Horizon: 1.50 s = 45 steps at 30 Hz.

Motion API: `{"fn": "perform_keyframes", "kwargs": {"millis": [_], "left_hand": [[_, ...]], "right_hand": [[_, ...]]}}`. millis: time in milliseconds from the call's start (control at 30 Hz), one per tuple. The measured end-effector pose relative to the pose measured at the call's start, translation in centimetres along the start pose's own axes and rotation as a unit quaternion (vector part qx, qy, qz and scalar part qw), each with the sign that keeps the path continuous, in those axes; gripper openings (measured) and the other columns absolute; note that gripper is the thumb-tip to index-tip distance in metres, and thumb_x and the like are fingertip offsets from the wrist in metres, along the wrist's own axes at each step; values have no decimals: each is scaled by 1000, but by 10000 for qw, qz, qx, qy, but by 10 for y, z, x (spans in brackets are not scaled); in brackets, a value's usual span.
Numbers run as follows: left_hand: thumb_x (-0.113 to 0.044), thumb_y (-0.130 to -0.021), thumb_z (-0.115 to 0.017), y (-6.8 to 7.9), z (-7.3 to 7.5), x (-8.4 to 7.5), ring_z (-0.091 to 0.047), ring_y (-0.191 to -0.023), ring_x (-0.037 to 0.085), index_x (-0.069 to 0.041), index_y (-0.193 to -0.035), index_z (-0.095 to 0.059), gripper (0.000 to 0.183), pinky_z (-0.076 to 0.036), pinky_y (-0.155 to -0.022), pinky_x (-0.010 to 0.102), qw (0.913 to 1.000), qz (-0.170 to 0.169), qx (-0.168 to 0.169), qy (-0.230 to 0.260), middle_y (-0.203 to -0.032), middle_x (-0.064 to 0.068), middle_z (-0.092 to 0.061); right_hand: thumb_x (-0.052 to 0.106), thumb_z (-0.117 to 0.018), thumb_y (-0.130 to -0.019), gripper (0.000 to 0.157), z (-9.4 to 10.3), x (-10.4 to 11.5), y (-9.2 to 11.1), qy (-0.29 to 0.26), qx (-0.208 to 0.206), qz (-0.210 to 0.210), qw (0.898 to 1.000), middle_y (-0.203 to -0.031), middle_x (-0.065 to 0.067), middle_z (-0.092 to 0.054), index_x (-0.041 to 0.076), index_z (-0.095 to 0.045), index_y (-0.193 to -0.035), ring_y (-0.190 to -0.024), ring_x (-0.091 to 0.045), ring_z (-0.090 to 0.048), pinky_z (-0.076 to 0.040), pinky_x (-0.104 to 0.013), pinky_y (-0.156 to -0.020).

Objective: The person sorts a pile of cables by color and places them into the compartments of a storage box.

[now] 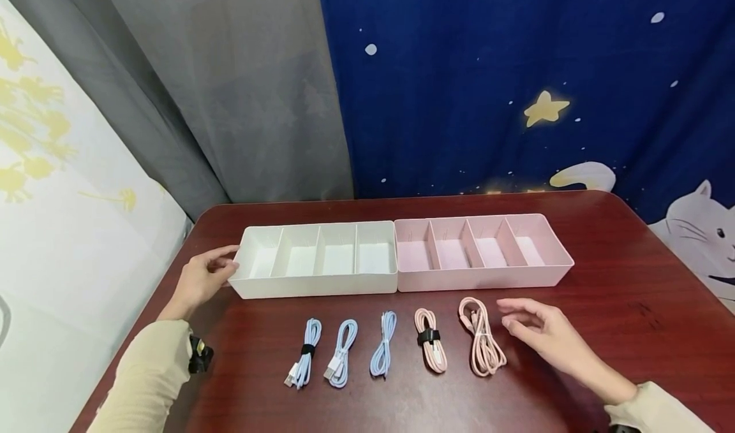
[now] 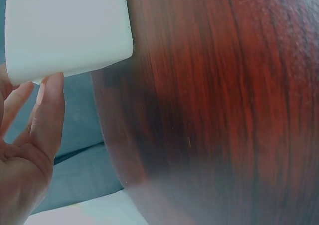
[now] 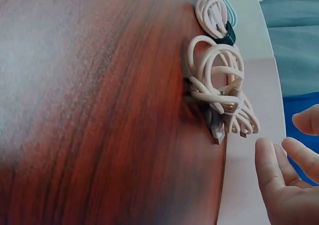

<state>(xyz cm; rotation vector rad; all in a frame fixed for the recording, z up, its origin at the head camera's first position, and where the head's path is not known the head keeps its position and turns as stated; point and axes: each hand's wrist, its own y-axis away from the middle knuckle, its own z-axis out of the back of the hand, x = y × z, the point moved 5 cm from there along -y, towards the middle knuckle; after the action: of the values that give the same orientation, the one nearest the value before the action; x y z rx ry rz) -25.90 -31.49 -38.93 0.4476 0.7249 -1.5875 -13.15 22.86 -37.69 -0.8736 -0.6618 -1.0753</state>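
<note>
My left hand [image 1: 198, 283] is at the left end of a white divided organizer box [image 1: 318, 286], fingertips touching its end wall. In the left wrist view, the fingers [image 2: 49, 110] are fairly straight against the box [image 2: 70, 30]. A pink divided box [image 1: 482, 279] stands end to end with the white one. Over the table to the right, my right hand [image 1: 551, 337] holds nothing, its fingers loosely bent. Nearest to it lies a coiled pink cable [image 1: 487, 350]; left of that is another pink cable [image 1: 426, 323] with a black strap.
Three coiled light-blue cables lie in front of the white box: one with a black strap [image 1: 312, 336], a middle one [image 1: 340, 359] and a right one [image 1: 381, 356]. All sit on the dark red wooden table [image 1: 247, 382]. Grey [image 1: 247, 88] and blue starry [image 1: 448, 88] curtains hang behind.
</note>
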Motion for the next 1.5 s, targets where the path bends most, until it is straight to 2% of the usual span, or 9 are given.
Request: {"fn": "perform_keyframes", "kwargs": {"millis": [100,167,200,367,533,900,1067,1300,1500], "left_hand": [[-65,-75,-48,-13,-7,41,-58,-61,13,-28,-119,-55,58,-49,-50,27,9997,-87,-209,-22,-85,3,-61],[-68,-73,-47,-18,-11,59,-58,-60,13,-30,-118,-55,59,-49,-51,26,9994,-98,-307,-131,-85,1,-61],[-62,-76,-51,-18,-10,58,-58,-60,14,-26,-120,-55,56,-49,-50,25,9996,-59,-257,-126,-86,3,-61],[-33,-83,-61,-5,-1,17,-58,-60,14,-14,-121,-55,42,-48,-49,24,9999,19,-13,124,-86,10,-62],[-24,-84,-61,6,6,-19,-58,-62,9,-7,-121,-54,41,-50,-51,38,9996,160,122,215,-85,10,-62],[-19,-87,-57,9,6,-30,-58,-66,12,-3,-124,-50,41,-52,-59,30,9989,306,336,118,-92,18,-60],[-30,-84,-61,4,3,-6,-59,-65,12,-11,-123,-53,44,-50,-51,33,9986,362,224,302,-89,9,-62],[-48,-81,-57,-12,-11,49,-59,-66,12,-27,-123,-53,47,-50,-54,24,9997,233,9,103,-91,5,-62],[-71,-70,-49,-15,-14,58,-60,-68,15,-33,-120,-54,63,-51,-55,27,9995,234,-114,162,-91,3,-62]], "right_hand": [[-3,-61,-79,27,-3,-2,-1,6,167,-102,9998,-98,3,-63,-9,-57,-105,-81,0,-59,-47,-16,-65],[-3,-60,-79,26,-5,-3,-2,-39,284,-167,9994,-98,-9,-63,-9,-57,-105,-81,0,-58,-46,-16,-64],[-3,-60,-80,27,-6,-4,-2,-89,362,-226,9990,-97,-15,-62,-9,-57,-106,-81,0,-58,-46,-16,-64],[0,-58,-83,33,-11,-12,1,-505,801,-480,9943,-98,-25,-59,-14,-50,-112,-82,-4,-60,-46,-17,-66],[2,-57,-84,38,-14,-19,1,-692,955,-769,9900,-104,-28,-55,-16,-46,-116,-83,-4,-59,-47,-19,-66],[7,-59,-83,51,-24,-26,0,-1107,1125,-1361,9780,-106,-27,-51,-17,-36,-123,-84,-8,-59,-50,-25,-67],[9,-61,-83,53,-27,-27,-3,-1201,1150,-1529,9742,-106,-25,-51,-15,-37,-123,-83,-11,-59,-50,-27,-66],[10,-61,-82,54,-29,-30,-5,-1274,1208,-1669,9702,-105,-23,-51,-16,-37,-123,-83,-15,-58,-50,-27,-66],[11,-62,-82,53,-30,-31,-7,-1388,1175,-1810,9665,-103,-23,-50,-17,-39,-120,-81,-15,-58,-51,-28,-67]]}}
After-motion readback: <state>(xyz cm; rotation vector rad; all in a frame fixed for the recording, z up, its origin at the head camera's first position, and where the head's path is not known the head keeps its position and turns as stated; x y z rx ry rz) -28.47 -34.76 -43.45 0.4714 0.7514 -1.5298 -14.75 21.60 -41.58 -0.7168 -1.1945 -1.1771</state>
